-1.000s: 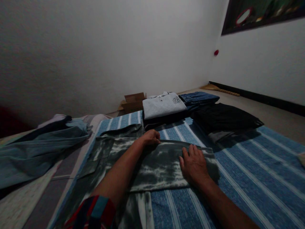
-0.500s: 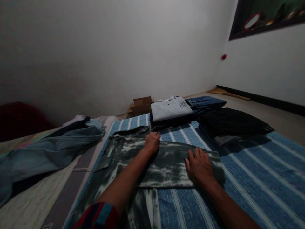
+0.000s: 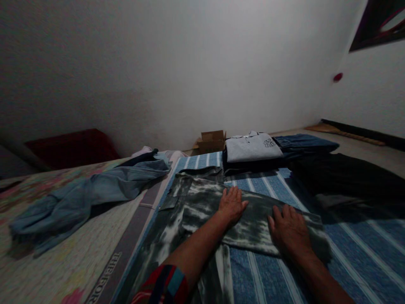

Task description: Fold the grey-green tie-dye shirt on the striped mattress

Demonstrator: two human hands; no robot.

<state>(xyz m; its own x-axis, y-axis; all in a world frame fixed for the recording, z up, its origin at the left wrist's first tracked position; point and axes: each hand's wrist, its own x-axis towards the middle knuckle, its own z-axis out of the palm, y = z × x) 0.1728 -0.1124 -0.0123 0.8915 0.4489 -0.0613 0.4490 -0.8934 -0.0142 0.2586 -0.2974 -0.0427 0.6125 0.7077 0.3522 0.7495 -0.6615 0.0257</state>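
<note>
A pair of dark green and white tie-dye trousers (image 3: 202, 200) lies on a blue striped sheet, with one leg folded across to the right and the other running toward me. My left hand (image 3: 232, 204) rests flat on the upper part of the folded leg, fingers extended. Near the hem of that same leg, my right hand (image 3: 289, 230) lies with its fingers spread on the cloth. Neither hand grips the fabric. My forearms hide parts of the trousers.
Beyond the trousers sit a folded grey polo shirt (image 3: 253, 148), folded blue jeans (image 3: 305, 142) and a dark folded pile (image 3: 348, 175). Light blue jeans (image 3: 123, 183) lie loosely on the left. A cardboard box (image 3: 211, 141) stands by the wall.
My left hand has opened from a closed grip at the leg's edge and now lies flat on the cloth. The view has turned left, so everything appears shifted right.
</note>
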